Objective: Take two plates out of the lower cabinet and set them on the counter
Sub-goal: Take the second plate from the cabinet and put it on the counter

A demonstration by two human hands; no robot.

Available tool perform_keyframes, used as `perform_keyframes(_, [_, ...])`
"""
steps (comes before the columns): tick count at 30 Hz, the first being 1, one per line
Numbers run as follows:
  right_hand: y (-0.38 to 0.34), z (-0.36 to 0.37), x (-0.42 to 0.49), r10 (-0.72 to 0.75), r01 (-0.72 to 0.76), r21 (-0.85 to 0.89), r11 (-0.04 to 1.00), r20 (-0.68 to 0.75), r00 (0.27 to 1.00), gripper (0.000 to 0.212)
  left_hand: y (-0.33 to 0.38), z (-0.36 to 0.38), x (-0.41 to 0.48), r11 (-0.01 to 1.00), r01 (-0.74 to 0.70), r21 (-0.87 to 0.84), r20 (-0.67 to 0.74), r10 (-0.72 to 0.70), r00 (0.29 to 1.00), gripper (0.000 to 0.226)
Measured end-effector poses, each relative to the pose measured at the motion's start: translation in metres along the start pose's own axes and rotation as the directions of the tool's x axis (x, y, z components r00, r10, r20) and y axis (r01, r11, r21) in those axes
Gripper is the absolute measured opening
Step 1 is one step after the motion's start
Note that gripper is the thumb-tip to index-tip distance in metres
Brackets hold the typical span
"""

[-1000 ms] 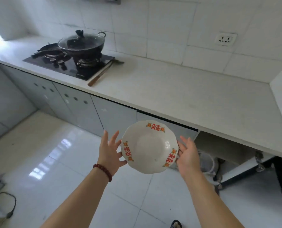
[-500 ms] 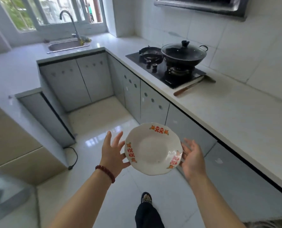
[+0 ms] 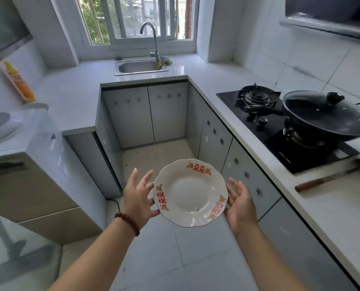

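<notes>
A white scalloped plate [image 3: 190, 193] with red and orange marks on its rim is held level in front of me, above the tiled floor. My left hand [image 3: 138, 196] supports its left edge from beneath, fingers spread. My right hand [image 3: 241, 203] holds the right edge the same way. A dark bead bracelet circles my left wrist. The white counter [image 3: 332, 208] runs along my right, with closed grey cabinet doors [image 3: 246, 175] below it. The open cabinet is out of view.
A black wok with a glass lid [image 3: 326, 116] sits on the black hob [image 3: 279, 131]. A wooden-handled knife [image 3: 321, 181] lies on the counter beside it. A steel sink [image 3: 140, 67] with a tap stands under the window. An orange bottle [image 3: 19, 80] and a white appliance [image 3: 0, 127] are at left.
My view has swung left, from the right-hand counter and open cabinet toward the sink and window. The plate stays between both hands in front of me.
</notes>
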State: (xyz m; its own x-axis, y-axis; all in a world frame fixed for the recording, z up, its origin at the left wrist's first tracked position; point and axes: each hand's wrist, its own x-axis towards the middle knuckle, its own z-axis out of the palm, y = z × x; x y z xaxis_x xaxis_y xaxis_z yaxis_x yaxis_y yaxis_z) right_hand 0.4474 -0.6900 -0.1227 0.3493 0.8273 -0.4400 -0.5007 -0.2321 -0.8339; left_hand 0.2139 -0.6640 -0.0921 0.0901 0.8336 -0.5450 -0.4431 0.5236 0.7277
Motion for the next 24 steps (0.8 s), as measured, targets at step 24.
perform_keyframes(24, [-0.049, 0.391, 0.307, -0.021, 0.027, -0.038, 0.999, 0.159, 0.987, 0.036, 0.319, -0.068, 0.32, 0.985, -0.167, -0.04, -0.113, 0.161, 0.98, 0.06])
